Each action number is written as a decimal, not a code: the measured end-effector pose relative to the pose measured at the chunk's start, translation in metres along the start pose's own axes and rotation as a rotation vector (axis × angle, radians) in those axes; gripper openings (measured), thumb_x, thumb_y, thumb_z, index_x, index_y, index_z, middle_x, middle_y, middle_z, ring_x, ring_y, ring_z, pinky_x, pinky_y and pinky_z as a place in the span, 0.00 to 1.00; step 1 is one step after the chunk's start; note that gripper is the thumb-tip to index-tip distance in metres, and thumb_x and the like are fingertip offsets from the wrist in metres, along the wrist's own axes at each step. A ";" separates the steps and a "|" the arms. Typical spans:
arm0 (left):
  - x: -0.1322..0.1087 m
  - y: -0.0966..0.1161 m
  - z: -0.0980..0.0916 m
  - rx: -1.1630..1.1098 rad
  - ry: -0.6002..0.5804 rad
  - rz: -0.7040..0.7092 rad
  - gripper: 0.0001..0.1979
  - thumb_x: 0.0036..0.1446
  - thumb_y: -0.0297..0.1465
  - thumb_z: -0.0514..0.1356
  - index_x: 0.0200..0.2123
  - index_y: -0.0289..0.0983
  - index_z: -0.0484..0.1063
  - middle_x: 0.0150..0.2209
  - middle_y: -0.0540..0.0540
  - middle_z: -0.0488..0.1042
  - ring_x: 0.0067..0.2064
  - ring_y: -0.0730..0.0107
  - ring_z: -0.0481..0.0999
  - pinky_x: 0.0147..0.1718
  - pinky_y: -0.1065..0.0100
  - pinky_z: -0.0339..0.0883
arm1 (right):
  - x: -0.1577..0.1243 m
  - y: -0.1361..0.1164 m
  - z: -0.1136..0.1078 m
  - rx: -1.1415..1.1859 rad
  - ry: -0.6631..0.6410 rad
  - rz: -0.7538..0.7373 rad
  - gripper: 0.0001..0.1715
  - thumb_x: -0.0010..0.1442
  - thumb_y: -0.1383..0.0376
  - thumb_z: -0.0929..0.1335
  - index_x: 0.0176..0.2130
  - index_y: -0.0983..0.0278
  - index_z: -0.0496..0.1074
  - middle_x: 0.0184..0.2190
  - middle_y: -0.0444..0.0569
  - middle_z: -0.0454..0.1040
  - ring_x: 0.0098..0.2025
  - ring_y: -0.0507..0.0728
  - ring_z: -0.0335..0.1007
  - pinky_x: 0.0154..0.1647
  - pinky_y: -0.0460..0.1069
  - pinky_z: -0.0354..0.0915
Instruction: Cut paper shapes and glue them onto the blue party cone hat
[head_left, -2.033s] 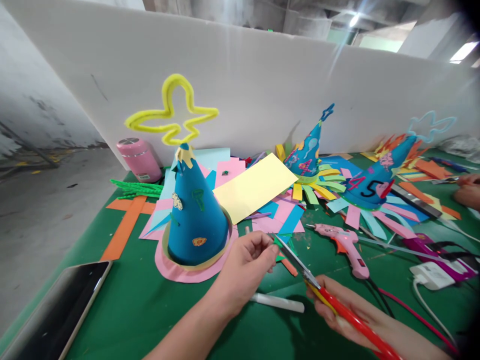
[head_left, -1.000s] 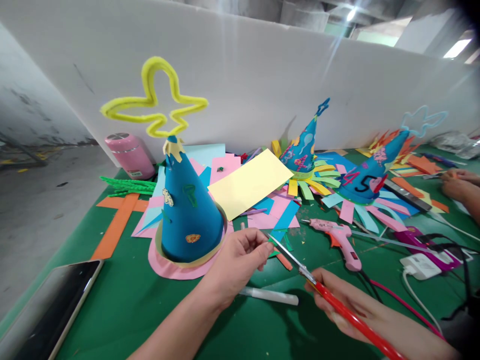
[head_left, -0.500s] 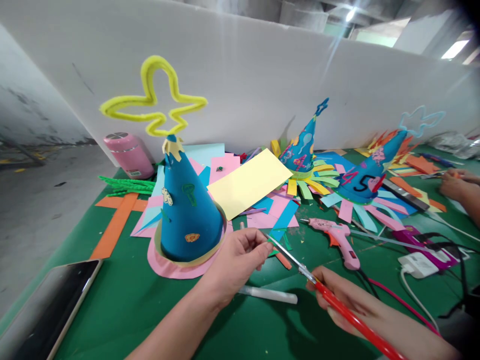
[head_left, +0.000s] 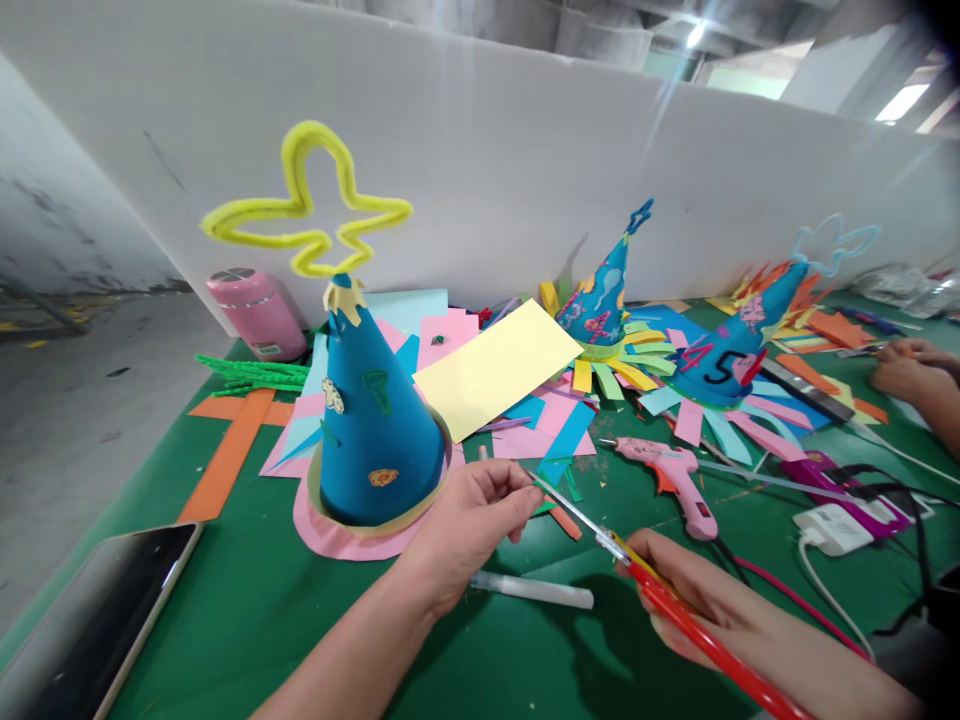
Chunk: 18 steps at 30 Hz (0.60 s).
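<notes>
My left hand [head_left: 469, 525] pinches a small green paper scrap [head_left: 541, 507] above the green table [head_left: 247, 610]. Red-handled scissors [head_left: 600, 540] are gripped in my right hand [head_left: 690, 600], and their blade tips reach the scrap at my left fingertips. Just left of my left hand stands a blue cone hat [head_left: 371, 420] with a yellow pipe-cleaner star [head_left: 307, 215] on top and a pink paper brim. A white glue stick [head_left: 532, 590] lies on the table between my forearms.
A pink glue gun [head_left: 664, 470] lies right of the scissors, with cables and a white power strip [head_left: 840, 525] beyond. Coloured paper, a yellow sheet [head_left: 495, 370] and two more cone hats [head_left: 607, 295] fill the back. Tablet [head_left: 97, 620] at front left; another person's hands [head_left: 911, 375] far right.
My hands and the scissors have barely moved; the scissors stay at the scrap. The camera view has shifted slightly.
</notes>
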<state>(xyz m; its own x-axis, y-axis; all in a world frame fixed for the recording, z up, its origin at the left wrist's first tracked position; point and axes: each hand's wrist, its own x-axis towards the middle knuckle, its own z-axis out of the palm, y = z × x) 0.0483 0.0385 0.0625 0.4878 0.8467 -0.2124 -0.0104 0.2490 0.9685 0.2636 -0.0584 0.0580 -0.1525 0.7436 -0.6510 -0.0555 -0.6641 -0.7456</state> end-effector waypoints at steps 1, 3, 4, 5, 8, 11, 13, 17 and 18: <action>0.000 0.000 0.000 -0.013 0.002 -0.002 0.07 0.48 0.30 0.58 0.22 0.34 0.64 0.19 0.54 0.60 0.22 0.78 0.57 0.22 0.73 0.50 | 0.000 0.000 0.000 -0.007 -0.003 0.001 0.38 0.41 0.52 0.73 0.50 0.59 0.65 0.50 0.49 0.67 0.55 0.61 0.58 0.54 0.49 0.59; 0.000 -0.001 0.001 -0.027 0.011 -0.003 0.06 0.48 0.29 0.58 0.22 0.34 0.64 0.19 0.54 0.60 0.22 0.78 0.58 0.22 0.73 0.50 | 0.000 0.000 0.000 -0.004 -0.002 0.000 0.38 0.40 0.52 0.73 0.50 0.59 0.65 0.51 0.49 0.67 0.55 0.61 0.58 0.54 0.50 0.59; 0.000 -0.002 0.001 -0.027 0.016 -0.003 0.07 0.48 0.29 0.58 0.22 0.35 0.64 0.19 0.54 0.60 0.22 0.79 0.58 0.22 0.73 0.50 | -0.001 0.000 0.000 0.001 0.007 -0.002 0.37 0.41 0.52 0.73 0.50 0.59 0.66 0.52 0.50 0.66 0.55 0.62 0.58 0.54 0.50 0.59; 0.000 -0.002 0.001 -0.026 0.021 -0.002 0.07 0.48 0.29 0.58 0.22 0.35 0.64 0.19 0.55 0.60 0.22 0.79 0.58 0.22 0.73 0.50 | -0.001 0.000 0.000 0.005 0.022 -0.004 0.37 0.41 0.52 0.73 0.49 0.59 0.66 0.52 0.50 0.66 0.55 0.62 0.58 0.54 0.51 0.59; 0.000 -0.004 0.001 -0.038 0.033 0.012 0.07 0.49 0.29 0.58 0.21 0.34 0.65 0.18 0.55 0.60 0.22 0.79 0.57 0.22 0.73 0.50 | -0.002 0.000 0.001 0.008 0.063 -0.011 0.38 0.40 0.52 0.73 0.50 0.60 0.66 0.54 0.51 0.64 0.56 0.63 0.57 0.54 0.52 0.60; 0.000 -0.003 0.000 -0.071 0.047 0.019 0.08 0.48 0.29 0.59 0.20 0.34 0.65 0.18 0.55 0.60 0.21 0.79 0.57 0.21 0.74 0.50 | -0.002 -0.001 0.002 0.010 0.060 -0.016 0.37 0.40 0.52 0.74 0.49 0.59 0.67 0.53 0.51 0.65 0.56 0.63 0.58 0.53 0.53 0.60; 0.000 -0.002 0.000 -0.090 0.057 0.008 0.08 0.47 0.29 0.59 0.19 0.34 0.65 0.18 0.55 0.60 0.21 0.80 0.56 0.21 0.74 0.50 | -0.002 -0.003 0.004 0.021 0.034 -0.020 0.36 0.40 0.51 0.73 0.48 0.59 0.68 0.51 0.50 0.67 0.55 0.62 0.59 0.53 0.52 0.60; 0.000 -0.001 0.000 -0.110 0.059 -0.001 0.09 0.47 0.29 0.60 0.19 0.34 0.66 0.17 0.55 0.61 0.21 0.80 0.56 0.21 0.74 0.49 | -0.003 -0.008 0.008 0.054 -0.022 -0.024 0.31 0.40 0.52 0.73 0.45 0.58 0.70 0.45 0.47 0.70 0.52 0.59 0.62 0.52 0.49 0.61; 0.001 -0.002 0.000 -0.113 0.056 0.000 0.08 0.47 0.29 0.60 0.19 0.34 0.66 0.17 0.55 0.61 0.21 0.80 0.56 0.21 0.74 0.50 | -0.003 -0.009 0.009 0.061 -0.032 -0.026 0.29 0.41 0.52 0.73 0.44 0.57 0.70 0.44 0.46 0.71 0.51 0.58 0.63 0.51 0.48 0.61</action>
<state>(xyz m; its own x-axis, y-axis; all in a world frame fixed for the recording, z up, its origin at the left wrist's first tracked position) 0.0486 0.0387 0.0605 0.4386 0.8708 -0.2220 -0.1103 0.2973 0.9484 0.2561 -0.0554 0.0684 -0.1814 0.7582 -0.6262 -0.1194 -0.6491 -0.7513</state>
